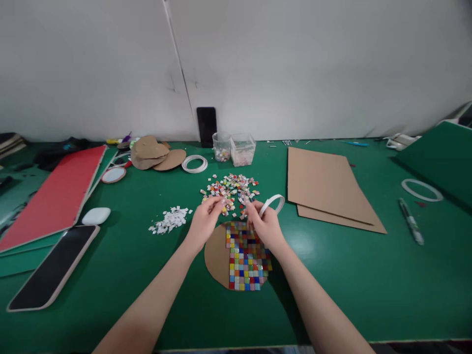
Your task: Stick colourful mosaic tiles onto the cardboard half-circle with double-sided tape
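At the fingertips of our left hand (206, 216), thumb and index look bunched together, though we cannot tell whether a tile sits between them. The fingers of our right hand (265, 223) curl round a white ring (281, 200), which stands out on their outer side, probably to leave thumb and forefinger free; those tips are blurred. Just beyond both sets of fingers lies a scatter of loose tiles (239, 184), likely spread there to be picked over easily. Below and between our hands lies the cardboard disc (217, 255), its right part covered by coloured mosaic tiles (245, 268), its left strip bare, near enough for either hand. Both forearms slant up and inward, wrists bringing the fingers towards each other over the disc's far edge. Left of the left fingers is a pile of white scraps (171, 220) on the counter (191, 319), apart from the tiles, presumably to avoid mixing; well right of the right fingers lie cardboard sheets (320, 179).
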A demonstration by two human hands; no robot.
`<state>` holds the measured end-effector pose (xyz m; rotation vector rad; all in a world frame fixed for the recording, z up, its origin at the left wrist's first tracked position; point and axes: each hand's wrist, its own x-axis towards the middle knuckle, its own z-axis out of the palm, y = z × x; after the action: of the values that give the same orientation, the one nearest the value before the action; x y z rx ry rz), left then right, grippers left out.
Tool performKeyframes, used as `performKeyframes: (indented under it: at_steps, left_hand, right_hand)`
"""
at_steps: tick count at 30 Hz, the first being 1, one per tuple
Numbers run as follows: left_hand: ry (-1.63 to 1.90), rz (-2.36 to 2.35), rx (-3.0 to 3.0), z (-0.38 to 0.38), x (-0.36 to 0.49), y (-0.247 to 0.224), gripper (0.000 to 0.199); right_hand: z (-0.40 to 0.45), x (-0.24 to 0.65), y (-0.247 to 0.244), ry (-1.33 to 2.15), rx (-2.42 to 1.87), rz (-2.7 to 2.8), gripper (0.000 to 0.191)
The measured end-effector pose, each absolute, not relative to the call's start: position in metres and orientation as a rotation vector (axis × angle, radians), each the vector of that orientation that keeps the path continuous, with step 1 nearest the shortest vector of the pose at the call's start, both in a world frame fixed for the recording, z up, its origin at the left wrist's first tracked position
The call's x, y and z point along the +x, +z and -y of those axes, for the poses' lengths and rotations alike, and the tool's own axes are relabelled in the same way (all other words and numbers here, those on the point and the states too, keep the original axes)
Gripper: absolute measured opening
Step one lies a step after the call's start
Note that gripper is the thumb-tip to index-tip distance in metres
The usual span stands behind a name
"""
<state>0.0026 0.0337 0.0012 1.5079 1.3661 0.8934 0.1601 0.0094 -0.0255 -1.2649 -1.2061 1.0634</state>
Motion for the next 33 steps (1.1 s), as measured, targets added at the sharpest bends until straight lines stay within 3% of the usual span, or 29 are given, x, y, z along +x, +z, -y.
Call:
performKeyframes:
  at_steps: [9, 20, 27, 33]
  left_hand:
    - [0.808, -1.058, 1.169, -0.019, 0.018, 0.004, 0.011]
    - [0.810, -0.950, 1.204, -0.020, 0.013, 0.010, 0.020]
    - [0.723, -0.852, 1.329, -0.019, 0.006, 0.016, 0.037]
    - [0.611, -0.761, 1.378, -0.013, 0.005, 0.020, 0.048]
  right_hand:
    - [-0.004, 0.154, -0.021, 1.313, -1.148, 1.326, 0.030]
    - [-0.003, 0.153, -0.020, 1.305, -1.188, 1.300, 0.039]
    - [0.004, 0.154, -0.012, 1.657, -0.995, 1.130, 0.053]
    - [0.006, 0.160, -0.007, 1.818, -0.985, 1.117, 0.037]
